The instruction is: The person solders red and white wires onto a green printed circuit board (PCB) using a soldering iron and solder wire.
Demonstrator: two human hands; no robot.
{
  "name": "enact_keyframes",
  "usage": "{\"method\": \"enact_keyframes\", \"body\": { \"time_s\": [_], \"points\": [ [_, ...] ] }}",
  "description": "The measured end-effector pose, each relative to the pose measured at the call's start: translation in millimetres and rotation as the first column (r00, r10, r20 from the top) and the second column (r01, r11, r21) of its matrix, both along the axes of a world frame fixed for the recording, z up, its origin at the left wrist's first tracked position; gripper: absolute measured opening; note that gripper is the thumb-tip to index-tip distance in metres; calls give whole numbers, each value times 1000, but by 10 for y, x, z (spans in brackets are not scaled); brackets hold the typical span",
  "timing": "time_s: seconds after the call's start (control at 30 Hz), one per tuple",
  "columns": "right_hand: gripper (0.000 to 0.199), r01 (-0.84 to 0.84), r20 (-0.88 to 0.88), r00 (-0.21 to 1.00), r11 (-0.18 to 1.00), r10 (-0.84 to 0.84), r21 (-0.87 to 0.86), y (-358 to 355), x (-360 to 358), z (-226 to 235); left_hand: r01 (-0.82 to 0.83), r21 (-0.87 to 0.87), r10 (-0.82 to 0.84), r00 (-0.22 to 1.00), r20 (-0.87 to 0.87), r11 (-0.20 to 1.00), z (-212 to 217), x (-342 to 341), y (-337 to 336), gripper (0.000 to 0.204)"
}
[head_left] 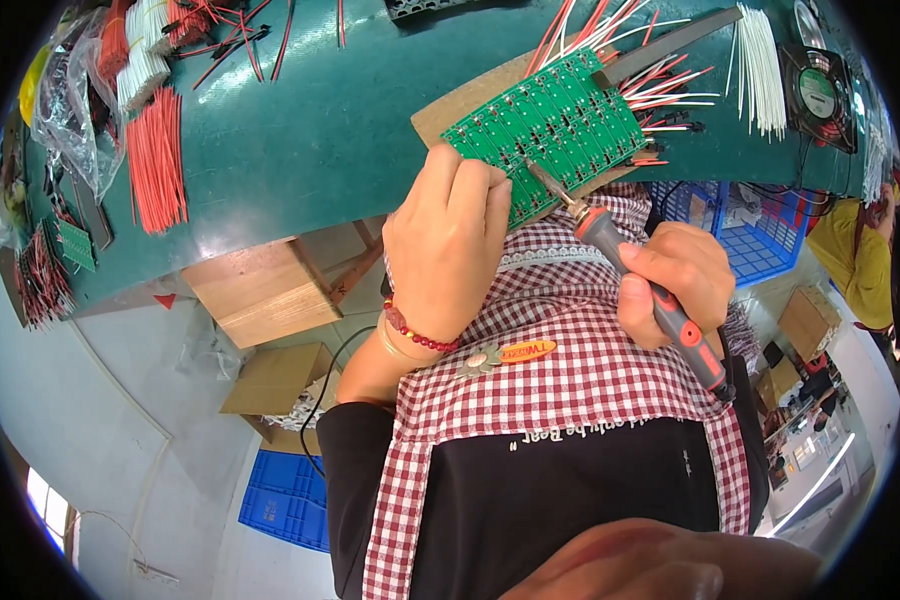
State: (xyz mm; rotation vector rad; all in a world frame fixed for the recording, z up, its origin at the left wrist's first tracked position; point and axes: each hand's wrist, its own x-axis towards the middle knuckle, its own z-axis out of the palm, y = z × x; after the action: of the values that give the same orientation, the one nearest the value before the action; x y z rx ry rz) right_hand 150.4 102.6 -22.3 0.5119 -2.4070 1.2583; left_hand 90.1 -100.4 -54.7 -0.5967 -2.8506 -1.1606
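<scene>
Head view: the green circuit board [545,125], its long axis rising rightward, lies just beyond the left hand [445,240], the nearer one. This hand is gathered at the board's near-left edge (what it pinches, I cannot tell); below-right of the board, the right hand [682,275] wraps the soldering iron [602,235], tip over the board.

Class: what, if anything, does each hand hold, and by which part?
Right hand: soldering iron, by its handle. Left hand: at the circuit board; hold cannot be told.
</scene>
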Motion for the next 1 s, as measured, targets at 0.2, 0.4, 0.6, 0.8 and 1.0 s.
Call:
{"method": "enact_keyframes", "body": {
  "time_s": [0.2, 0.4, 0.6, 0.8, 1.0],
  "points": [
    [24, -31, 15, 999, 999, 31, -41, 43, -51, -3, 40, 21, -40, 999, -1, 999, 14, -20, 42, 13],
    [22, -68, 72, 995, 996, 72, -51, 111, -97, 92, 29, 62, -29, 1000, -7, 998, 8, 19, 79, 12],
    [19, -57, 40, 997, 996, 60, -74, 125, -91, 83, -12, 105, 11, 1000, 11, 994, 58, 21, 50, 13],
    [18, -3, 10, 1000, 995, 4, -103, 152, -56, 30, -17, 103, 14, 999, 34, 995, 3, 19, 14, 14],
    [18, -9, -2, 1000, 996, 9, -90, 145, -59, 6, -15, 27, 15, 1000, 27, 1000, 28, 25, 20, 16]
  ]
}}
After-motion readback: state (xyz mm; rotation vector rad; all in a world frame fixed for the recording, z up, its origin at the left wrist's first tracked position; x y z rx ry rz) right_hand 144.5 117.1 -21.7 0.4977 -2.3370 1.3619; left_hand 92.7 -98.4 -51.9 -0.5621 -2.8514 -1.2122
